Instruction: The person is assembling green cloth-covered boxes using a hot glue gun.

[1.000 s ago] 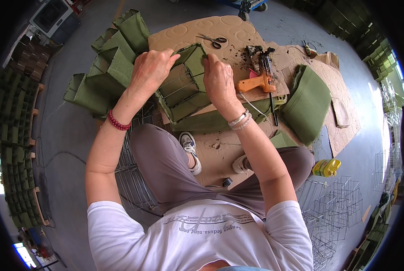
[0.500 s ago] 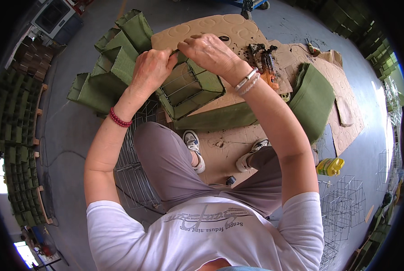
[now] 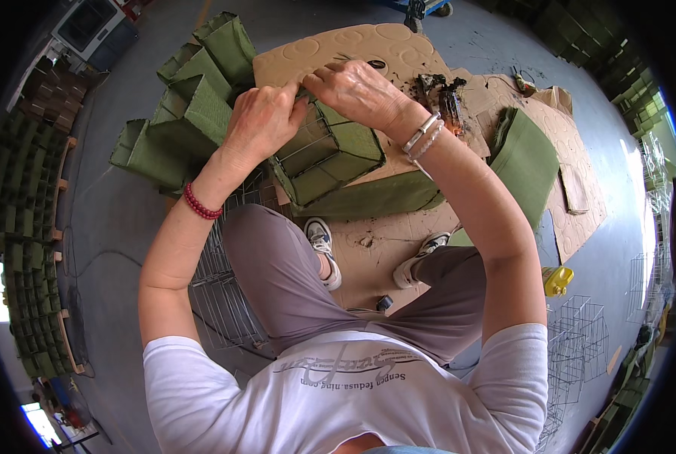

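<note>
Gripping the top rim of a green fabric-lined wire box (image 3: pixel 326 155), both your hands work at its far edge. Your left hand (image 3: pixel 262 121) has its fingers curled closed over the near-left corner of the rim, pinching fabric against wire. Your right hand (image 3: pixel 357 91) reaches across from the right, fingers bent and closed on the upper rim just beside the left hand; the two almost touch. The box sits tilted on a sheet of brown cardboard (image 3: pixel 398 53) laid on the grey floor (image 3: pixel 118 219), just ahead of your knees.

A red bead bracelet (image 3: pixel 200 204) circles your left wrist, and silver bangles (image 3: pixel 422 136) your right. To the left of the box stands a cluster of finished green boxes (image 3: pixel 190 106). A flat strip of green fabric (image 3: pixel 376 198) lies just under the box, and a folded stack of the same fabric (image 3: pixel 525 163) rests to the right. Bare wire frames (image 3: pixel 224 295) lie beside your left leg, and more (image 3: pixel 580 333) stand at the right near a small yellow object (image 3: pixel 557 280). Your sneakers (image 3: pixel 324 246) rest on the cardboard.
</note>
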Demonstrator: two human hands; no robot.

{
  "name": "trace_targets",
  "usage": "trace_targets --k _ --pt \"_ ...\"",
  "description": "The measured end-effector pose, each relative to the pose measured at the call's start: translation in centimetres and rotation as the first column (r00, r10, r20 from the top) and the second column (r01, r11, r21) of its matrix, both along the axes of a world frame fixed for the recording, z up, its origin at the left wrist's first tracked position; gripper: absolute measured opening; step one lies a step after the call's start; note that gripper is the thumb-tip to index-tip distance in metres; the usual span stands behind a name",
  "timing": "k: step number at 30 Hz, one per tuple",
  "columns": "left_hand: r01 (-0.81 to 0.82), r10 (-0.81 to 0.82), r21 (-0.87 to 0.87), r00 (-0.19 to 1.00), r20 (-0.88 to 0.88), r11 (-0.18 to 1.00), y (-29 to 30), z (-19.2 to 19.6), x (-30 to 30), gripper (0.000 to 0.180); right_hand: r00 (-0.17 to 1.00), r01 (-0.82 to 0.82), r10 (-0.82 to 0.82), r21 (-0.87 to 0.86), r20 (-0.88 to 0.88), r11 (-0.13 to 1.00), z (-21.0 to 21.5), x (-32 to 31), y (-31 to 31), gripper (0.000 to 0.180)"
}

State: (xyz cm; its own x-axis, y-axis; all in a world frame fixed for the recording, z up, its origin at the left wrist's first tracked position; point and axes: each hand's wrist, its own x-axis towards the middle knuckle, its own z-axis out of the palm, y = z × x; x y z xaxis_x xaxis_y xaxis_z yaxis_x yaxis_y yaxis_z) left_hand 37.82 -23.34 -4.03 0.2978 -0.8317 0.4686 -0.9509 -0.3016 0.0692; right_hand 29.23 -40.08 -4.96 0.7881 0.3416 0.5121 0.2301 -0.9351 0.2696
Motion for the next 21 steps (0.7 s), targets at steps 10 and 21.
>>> trace_targets --k 10,21 --pt "-0.022 0.022 0.028 0.999 -0.028 0.999 0.0 0.0 1.2 0.021 0.993 0.02 0.036 0.456 -0.114 0.89 0.0 -0.1 -1.6 0.024" --pt "-0.008 0.008 0.0 1.0 0.017 1.0 -0.1 0.2 0.7 0.021 0.989 0.047 -0.021 0.178 -0.147 0.983 0.6 0.4 -1.0 0.023"
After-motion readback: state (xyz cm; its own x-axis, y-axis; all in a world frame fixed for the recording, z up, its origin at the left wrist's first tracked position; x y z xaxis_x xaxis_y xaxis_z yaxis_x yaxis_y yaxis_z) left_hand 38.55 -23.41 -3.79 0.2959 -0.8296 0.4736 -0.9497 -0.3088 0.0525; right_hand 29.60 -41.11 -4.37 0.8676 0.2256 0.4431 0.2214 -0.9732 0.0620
